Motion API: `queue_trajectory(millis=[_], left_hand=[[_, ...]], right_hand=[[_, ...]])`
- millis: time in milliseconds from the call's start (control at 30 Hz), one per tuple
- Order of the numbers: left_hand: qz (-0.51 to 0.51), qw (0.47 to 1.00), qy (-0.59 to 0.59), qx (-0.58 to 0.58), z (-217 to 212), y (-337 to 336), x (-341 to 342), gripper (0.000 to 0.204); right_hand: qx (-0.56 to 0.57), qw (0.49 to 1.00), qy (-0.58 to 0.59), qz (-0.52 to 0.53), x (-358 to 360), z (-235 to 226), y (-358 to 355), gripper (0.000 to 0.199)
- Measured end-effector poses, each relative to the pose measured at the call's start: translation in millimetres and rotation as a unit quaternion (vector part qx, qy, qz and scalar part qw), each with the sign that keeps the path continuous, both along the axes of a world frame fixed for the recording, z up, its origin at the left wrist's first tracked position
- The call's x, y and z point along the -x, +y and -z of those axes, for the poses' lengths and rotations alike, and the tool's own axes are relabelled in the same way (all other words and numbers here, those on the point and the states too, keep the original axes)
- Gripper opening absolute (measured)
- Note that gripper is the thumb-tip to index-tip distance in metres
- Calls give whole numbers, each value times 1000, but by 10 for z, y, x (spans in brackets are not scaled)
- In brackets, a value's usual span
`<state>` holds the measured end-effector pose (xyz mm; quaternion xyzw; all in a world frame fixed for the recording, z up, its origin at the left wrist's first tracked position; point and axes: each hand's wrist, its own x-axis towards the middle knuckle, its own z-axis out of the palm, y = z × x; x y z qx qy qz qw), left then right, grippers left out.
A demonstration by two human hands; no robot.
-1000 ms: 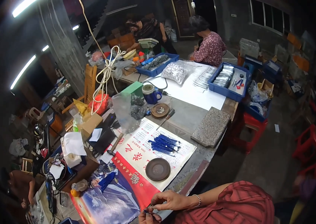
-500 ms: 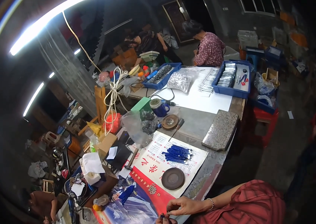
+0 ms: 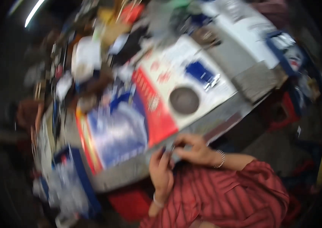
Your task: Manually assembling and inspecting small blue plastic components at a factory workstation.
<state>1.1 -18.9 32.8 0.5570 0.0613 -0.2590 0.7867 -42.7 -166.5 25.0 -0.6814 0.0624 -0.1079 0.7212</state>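
My left hand point(image 3: 161, 171) and my right hand point(image 3: 196, 150) meet just off the table's front edge, above my lap. Both are closed, fingertips pinched around something small and dark that blur keeps me from making out. Beyond them a calendar sheet point(image 3: 161, 57) with a red band covers part of the tabletop. It carries a round dark dish point(image 3: 184, 100), a bunch of slim dark-blue pieces point(image 3: 199, 73) and a small heap of tiny metal parts point(image 3: 153, 102). Beside the red band, a glossy blue printed sheet point(image 3: 117, 131) reaches toward me.
A stone slab point(image 3: 256, 81) lies at the table's right side, near a blue tray point(image 3: 287, 55). A red stool point(image 3: 282, 114) stands below. At lower left is a blue bin point(image 3: 81, 178) with clear plastic bags point(image 3: 64, 190). Clutter crowds the far left; another person point(image 3: 28, 117) is there.
The view has swung downward, blurring the picture. Both hands now show fully, where the left was mostly cut off at the lower edge. They remain close together.
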Motion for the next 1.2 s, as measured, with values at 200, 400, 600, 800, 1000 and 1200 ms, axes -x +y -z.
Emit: queue_trajectory(millis=[200, 400, 600, 800, 1000, 1200], left_hand=[[3, 992, -9, 125, 194, 141, 25, 25], [-4, 992, -15, 126, 243, 198, 67, 28], [-14, 990, -38, 133, 249, 145, 86, 30], [-17, 994, -100, 49, 235, 97, 106, 31], [-51, 980, -181, 64, 356, 47, 130, 23], [26, 977, -211, -9, 59, -30, 117, 17]], right_hand=[[111, 988, -107, 4, -131, 112, 133, 14], [171, 978, -113, 23, -170, 139, 313, 16], [195, 969, -143, 42, -207, 153, 306, 18], [241, 952, -163, 98, -175, 191, 285, 22], [108, 974, -173, 99, -125, 134, 294, 14], [-45, 987, -137, 65, -55, 4, 287, 7]])
